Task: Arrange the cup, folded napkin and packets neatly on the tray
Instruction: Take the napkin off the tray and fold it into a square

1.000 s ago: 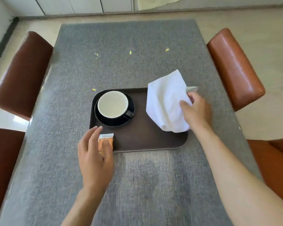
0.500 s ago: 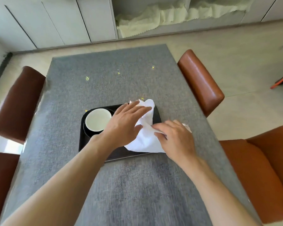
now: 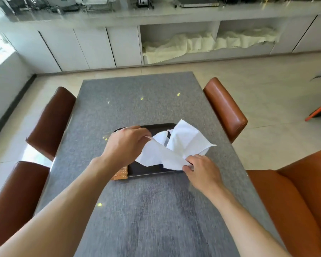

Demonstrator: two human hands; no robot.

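A white napkin (image 3: 182,145) is held up, loose and crumpled, above the dark tray (image 3: 152,170). My left hand (image 3: 125,143) pinches its left edge and my right hand (image 3: 200,168) pinches its near right corner. An orange packet (image 3: 121,173) lies at the tray's near left corner, partly under my left forearm. The cup is hidden behind my left hand.
The tray sits mid-table on a grey tabletop (image 3: 146,210). Brown chairs (image 3: 50,123) stand on the left, orange-brown chairs (image 3: 224,108) on the right. White cabinets with cloths line the far wall.
The napkin has been lifted off the tray and pulled open between both hands. The camera has tilted up, so the room shows more.
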